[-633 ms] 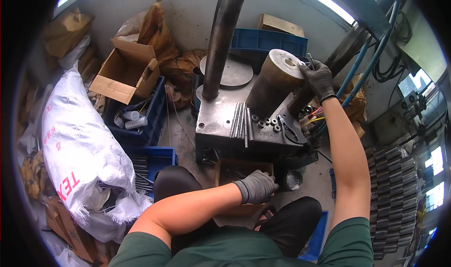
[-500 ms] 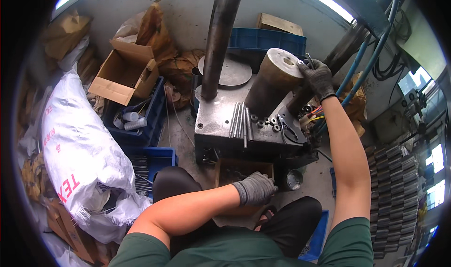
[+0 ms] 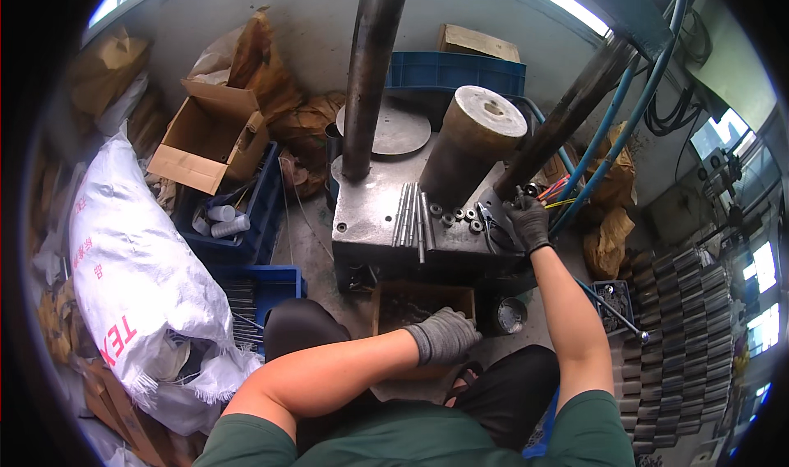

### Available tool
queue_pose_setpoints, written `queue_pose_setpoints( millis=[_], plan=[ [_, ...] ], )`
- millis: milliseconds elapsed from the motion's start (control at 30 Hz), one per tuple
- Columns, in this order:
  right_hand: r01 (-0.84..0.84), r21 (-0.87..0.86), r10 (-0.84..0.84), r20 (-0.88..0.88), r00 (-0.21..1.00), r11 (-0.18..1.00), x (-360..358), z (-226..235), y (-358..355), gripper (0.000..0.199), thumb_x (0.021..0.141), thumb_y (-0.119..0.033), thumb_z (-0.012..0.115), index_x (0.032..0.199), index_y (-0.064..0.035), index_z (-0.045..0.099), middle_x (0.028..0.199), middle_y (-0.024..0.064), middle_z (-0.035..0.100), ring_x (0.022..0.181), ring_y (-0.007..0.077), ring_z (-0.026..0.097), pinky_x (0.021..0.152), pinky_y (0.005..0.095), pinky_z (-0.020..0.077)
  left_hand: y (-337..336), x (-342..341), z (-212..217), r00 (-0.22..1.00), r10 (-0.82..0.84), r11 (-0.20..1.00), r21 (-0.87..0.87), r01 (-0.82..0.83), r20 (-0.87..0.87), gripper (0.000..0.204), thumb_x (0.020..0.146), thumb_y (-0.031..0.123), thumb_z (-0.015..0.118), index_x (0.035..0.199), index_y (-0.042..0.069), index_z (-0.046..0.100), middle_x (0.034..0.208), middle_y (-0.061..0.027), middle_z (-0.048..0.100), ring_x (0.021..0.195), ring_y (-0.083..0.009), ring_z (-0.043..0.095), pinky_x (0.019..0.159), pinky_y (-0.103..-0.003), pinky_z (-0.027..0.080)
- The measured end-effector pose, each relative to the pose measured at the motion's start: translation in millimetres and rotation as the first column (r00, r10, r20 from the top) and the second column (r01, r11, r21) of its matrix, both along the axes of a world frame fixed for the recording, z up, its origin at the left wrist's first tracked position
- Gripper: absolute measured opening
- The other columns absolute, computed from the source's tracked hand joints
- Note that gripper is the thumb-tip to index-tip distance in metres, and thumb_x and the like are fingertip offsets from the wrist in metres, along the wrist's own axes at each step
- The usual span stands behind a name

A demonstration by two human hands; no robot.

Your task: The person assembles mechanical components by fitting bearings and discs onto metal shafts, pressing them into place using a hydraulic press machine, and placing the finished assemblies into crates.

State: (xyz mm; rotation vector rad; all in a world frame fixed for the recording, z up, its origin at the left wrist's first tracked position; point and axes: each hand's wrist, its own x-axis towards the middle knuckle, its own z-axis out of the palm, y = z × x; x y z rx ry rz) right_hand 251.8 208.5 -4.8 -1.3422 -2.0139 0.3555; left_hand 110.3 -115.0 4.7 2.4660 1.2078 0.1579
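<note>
My left hand [image 3: 446, 336], in a grey knit glove, is closed above the near edge of a wooden box [image 3: 380, 307]; whatever its fingers hold is hidden. My right hand [image 3: 528, 223], gloved alike, has closed fingers at the right edge of the metal bench plate [image 3: 362, 212]. A small dark tip shows above those fingers, but I cannot make out what it is. Pliers [image 3: 491, 230] lie just left of it. Several metal rods [image 3: 408, 216] and small metal rings [image 3: 449, 219] rest on the plate. Behind them stands a thick metal cylinder [image 3: 464, 155].
Steel columns [image 3: 370, 81] rise from the bench. Coloured wires [image 3: 559, 192] and blue hoses [image 3: 612, 142] run at its right. A ball-ended rod [image 3: 629, 323] sticks out beside my right forearm. Blue crates [image 3: 271, 196], a cardboard box [image 3: 185, 159] and a white sack [image 3: 148, 245] crowd the left.
My right hand has come down from the top of the cylinder to the plate's right edge beside the pliers. My left hand has stayed in place. The view has shifted slightly.
</note>
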Motion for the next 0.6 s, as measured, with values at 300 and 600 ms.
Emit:
queue_pose_setpoints(
  millis=[300, 600],
  plan=[
    [-0.14, -0.023, 0.141, 0.052, 0.989, 0.99, 84, -3, -61, 0.03, 0.09, -0.024, 0.071, 0.11, -0.0017, 0.068, 0.097, 0.0228, 0.072, 0.089, 0.038, 0.072, 0.078, 0.0453, 0.0551, 2, 5, -2, 0.998, -0.038, 0.999, -0.014, 0.038, -0.04, 0.037, 0.088, 0.037, 0.07, 0.114, 0.01, 0.072, 0.11, -0.0163, 0.069, 0.104, -0.0348, 0.068, 0.089, -0.049, 0.053],
    [0.318, -0.717, -0.314, 0.145, 0.938, 0.62, 345, -103, -228, 0.03, 0.081, -0.018, 0.069, 0.104, 0.0005, 0.072, 0.081, 0.0154, 0.072, 0.063, 0.0242, 0.065, 0.06, 0.0409, 0.0541, 0, -5, 7, 0.999, -0.008, 0.999, 0.043, 0.01, -0.041, 0.043, 0.088, 0.031, 0.072, 0.124, 0.008, 0.07, 0.118, -0.0169, 0.069, 0.108, -0.0366, 0.067, 0.095, -0.05, 0.053]
  ],
)
